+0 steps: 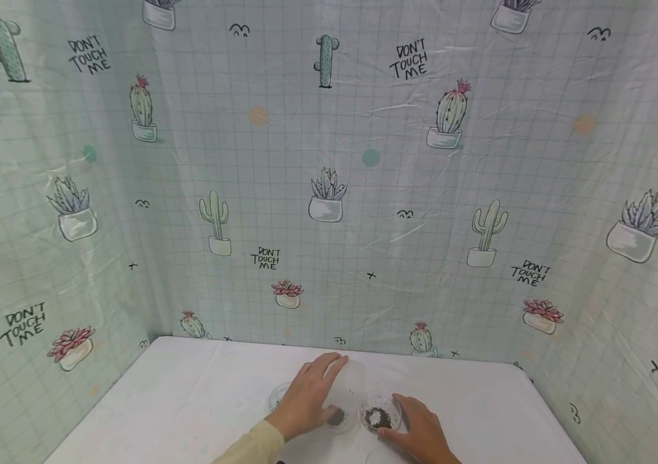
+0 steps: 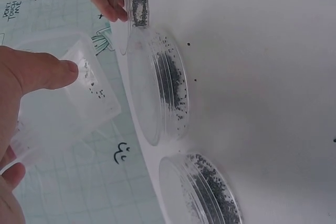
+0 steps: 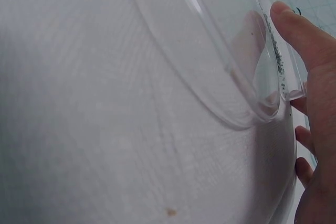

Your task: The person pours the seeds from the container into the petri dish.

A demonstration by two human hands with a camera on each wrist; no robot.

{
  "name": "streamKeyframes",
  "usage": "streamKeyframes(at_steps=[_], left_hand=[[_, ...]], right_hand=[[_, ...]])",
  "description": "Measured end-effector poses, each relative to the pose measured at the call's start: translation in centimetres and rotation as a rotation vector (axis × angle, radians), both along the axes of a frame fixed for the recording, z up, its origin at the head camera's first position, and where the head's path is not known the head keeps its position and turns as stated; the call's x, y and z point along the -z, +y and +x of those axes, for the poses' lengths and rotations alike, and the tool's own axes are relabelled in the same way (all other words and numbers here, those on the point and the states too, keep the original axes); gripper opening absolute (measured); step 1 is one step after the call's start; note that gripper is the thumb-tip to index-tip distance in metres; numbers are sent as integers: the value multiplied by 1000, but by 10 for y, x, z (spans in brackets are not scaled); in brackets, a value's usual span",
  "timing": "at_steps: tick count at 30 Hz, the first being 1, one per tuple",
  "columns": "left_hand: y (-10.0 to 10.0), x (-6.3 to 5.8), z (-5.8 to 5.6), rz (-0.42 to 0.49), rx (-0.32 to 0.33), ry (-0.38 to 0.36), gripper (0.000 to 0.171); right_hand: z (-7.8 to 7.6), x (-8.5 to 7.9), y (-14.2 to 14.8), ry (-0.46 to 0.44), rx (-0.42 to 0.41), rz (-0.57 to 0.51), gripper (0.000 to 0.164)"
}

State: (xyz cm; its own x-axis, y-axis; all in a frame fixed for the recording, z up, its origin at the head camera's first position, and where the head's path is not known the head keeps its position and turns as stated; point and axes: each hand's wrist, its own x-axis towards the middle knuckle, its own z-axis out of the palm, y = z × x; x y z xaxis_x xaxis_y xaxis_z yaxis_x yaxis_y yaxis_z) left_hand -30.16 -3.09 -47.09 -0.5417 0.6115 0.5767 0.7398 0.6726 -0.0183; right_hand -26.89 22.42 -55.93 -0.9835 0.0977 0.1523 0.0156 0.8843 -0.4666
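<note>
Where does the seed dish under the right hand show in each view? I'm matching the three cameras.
Head: the seed dish sits low and centre, at the right hand.
Left wrist: top centre, seen edge-on, held by fingers.
Right wrist: its clear rim fills the upper right.
Shared landmark: the white table.

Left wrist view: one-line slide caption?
Left hand holds a clear plastic container beside three seed-filled petri dishes on a white table.
</note>
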Motion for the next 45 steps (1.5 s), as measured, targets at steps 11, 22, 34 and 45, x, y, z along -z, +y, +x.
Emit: streamKeyframes(at_steps=[11, 22, 34, 45], left_hand=[[-9, 0, 1, 12, -31, -22, 101], [-18, -2, 1, 7, -43, -6, 105], [-31, -2, 0, 11, -98, -65, 103], [-43, 4, -3, 37, -133, -77, 102]], right_hand=[[2, 0, 1, 9, -4, 1, 93], [4, -2, 0, 14, -13, -11, 92], [5, -5, -1, 23, -19, -8, 92], [6, -5, 0, 41, -33, -6, 91]])
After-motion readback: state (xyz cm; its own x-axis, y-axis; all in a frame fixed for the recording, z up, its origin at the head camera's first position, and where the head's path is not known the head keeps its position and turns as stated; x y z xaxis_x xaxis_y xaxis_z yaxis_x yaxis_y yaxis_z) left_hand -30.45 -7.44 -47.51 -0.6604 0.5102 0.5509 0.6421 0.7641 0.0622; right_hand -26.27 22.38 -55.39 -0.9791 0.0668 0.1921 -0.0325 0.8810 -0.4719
